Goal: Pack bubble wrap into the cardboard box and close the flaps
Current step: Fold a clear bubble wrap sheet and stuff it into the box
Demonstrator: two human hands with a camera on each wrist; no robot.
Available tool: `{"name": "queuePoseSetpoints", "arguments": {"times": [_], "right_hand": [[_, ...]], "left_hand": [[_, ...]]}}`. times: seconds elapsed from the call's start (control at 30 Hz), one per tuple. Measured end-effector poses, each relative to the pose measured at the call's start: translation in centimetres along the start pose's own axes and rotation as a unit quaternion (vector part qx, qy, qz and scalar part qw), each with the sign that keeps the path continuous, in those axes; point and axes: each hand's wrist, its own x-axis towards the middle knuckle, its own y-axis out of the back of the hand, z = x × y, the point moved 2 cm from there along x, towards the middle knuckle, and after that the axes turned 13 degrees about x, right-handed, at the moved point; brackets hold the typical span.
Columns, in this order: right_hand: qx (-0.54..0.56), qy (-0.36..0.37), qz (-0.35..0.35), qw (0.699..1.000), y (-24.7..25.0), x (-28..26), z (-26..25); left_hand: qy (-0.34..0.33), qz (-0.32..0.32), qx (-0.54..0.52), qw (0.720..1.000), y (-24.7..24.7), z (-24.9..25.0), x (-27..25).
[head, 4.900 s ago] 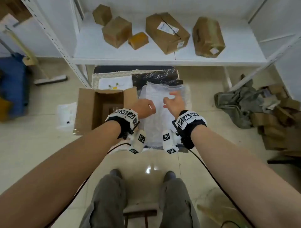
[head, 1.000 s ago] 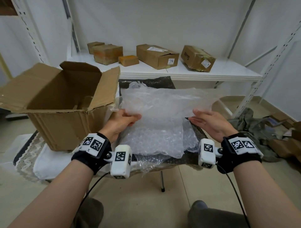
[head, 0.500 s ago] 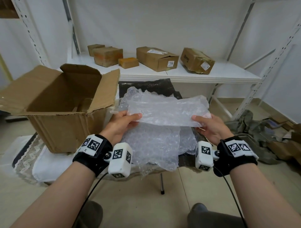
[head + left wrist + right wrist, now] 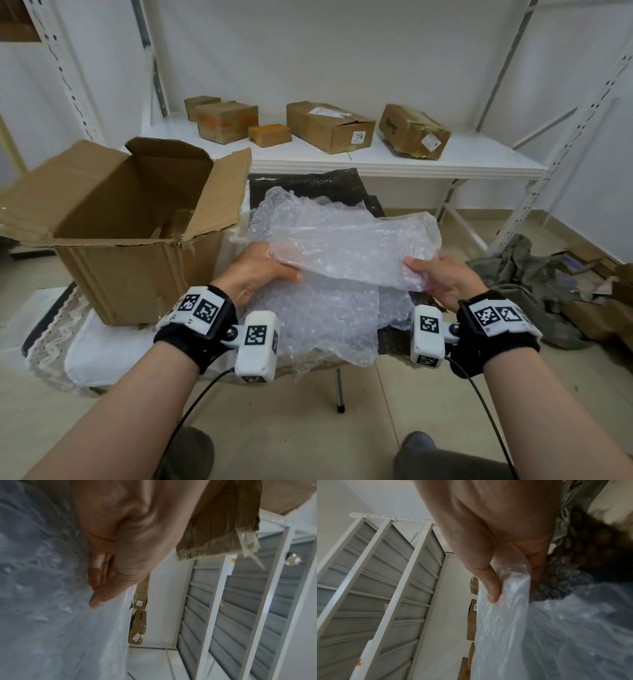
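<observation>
**A:** A person's left hand (image 4: pixel 255 274) and right hand (image 4: pixel 442 275) lift a folded sheet of bubble wrap (image 4: pixel 349 245) above a small table (image 4: pixel 394 339); each hand pinches one end of the fold, thumb on top, fingers beneath.

**B:** And the cardboard box (image 4: pixel 120 240)?

**A:** It stands open just to the left of the wrap, all flaps (image 4: pixel 222 192) up, the near right flap leaning toward the sheet. Its floor is mostly hidden from the head camera.

**B:** What looks risky?

**A:** More bubble wrap (image 4: pixel 318 318) lies under the lifted sheet and droops over the table's front edge. If the layers cling, the swing to the box could likely drag the lower one onto the floor.

**B:** Anything else?

**A:** The slack, wide sheet may catch on that leaning flap and fold it inward, or spring open once released, leaving bulk that keeps the flaps from closing flat.
</observation>
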Motion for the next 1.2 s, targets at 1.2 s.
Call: {"name": "queuePoseSetpoints", "arguments": {"times": [1.2], "right_hand": [[0.095,0.041,-0.122,0.987,-1.7,-2.2,-1.0]], "left_hand": [[0.009,-0.107,-0.389,0.915,-3.2,2.4,-0.5]]}}
